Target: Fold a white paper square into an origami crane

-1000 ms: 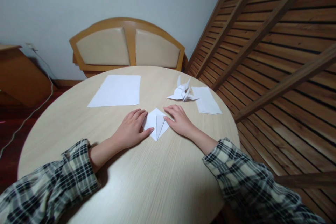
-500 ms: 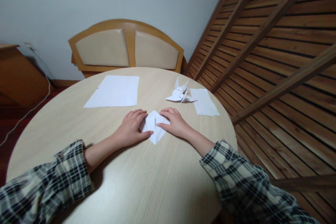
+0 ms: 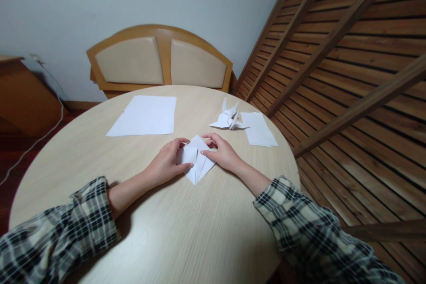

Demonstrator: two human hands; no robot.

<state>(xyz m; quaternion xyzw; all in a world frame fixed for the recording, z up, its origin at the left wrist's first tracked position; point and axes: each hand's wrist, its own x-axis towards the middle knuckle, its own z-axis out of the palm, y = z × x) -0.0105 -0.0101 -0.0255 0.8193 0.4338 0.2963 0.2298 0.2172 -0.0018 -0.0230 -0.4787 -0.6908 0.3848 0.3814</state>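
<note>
A folded white paper (image 3: 196,164), diamond-shaped with a crease down its middle, is between my hands near the centre of the table. My left hand (image 3: 168,162) grips its left side, thumb on top near the lower edge and fingers curled at the upper left. On the other side, my right hand (image 3: 222,153) pinches the right edge, its thumb over the paper and its fingertips partly hidden behind it. Just beyond my right hand are folded paper cranes (image 3: 229,117), close together; I cannot tell exactly how many.
White sheets (image 3: 144,115) lie at the far left of the round wooden table (image 3: 199,235). Smaller white sheets (image 3: 259,128) lie beside the cranes. A padded headboard (image 3: 129,60) stands behind the table, and a slatted wooden panel (image 3: 339,97) leans on the right.
The paper has tilted slightly between my hands. The fingers of both hands have curled in around its side edges, where they lay flatter before. The cranes and sheets stay put.
</note>
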